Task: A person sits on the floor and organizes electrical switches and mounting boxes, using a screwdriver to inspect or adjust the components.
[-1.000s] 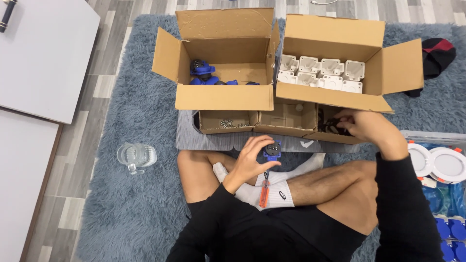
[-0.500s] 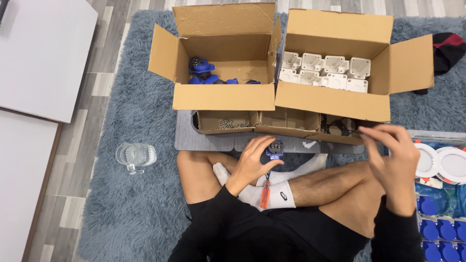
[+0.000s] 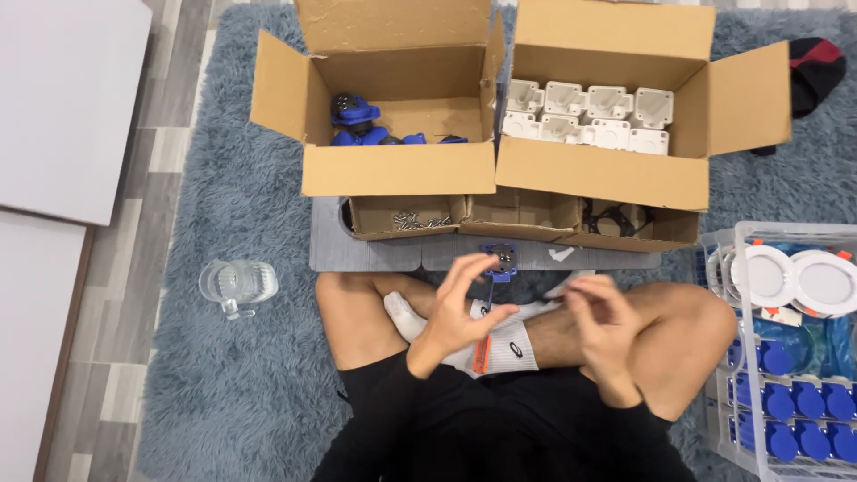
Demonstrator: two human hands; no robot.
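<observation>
I sit cross-legged on a blue-grey shag rug (image 3: 223,393). My left hand (image 3: 457,308) pinches a small blue fitting (image 3: 501,258) at its fingertips, just in front of my shins. A thin tool with an orange handle (image 3: 482,354) runs down from the fitting, under my thumb. My right hand (image 3: 600,314) hovers over my right leg, a hand's width from the left one. Its fingers are bunched together and I see nothing between them.
In front stand two open cardboard boxes: the left box (image 3: 397,171) holds blue fittings (image 3: 355,111), the right box (image 3: 607,176) white housings (image 3: 580,112). Below them, low trays hold screws (image 3: 411,220) and black parts (image 3: 611,219). A glass jug (image 3: 237,282) sits left, a clear crate (image 3: 725,268) right.
My right hand has come back from the low tray of black parts to above my right leg and its fingers have closed. My left hand has spread its fingers around the blue fitting.
</observation>
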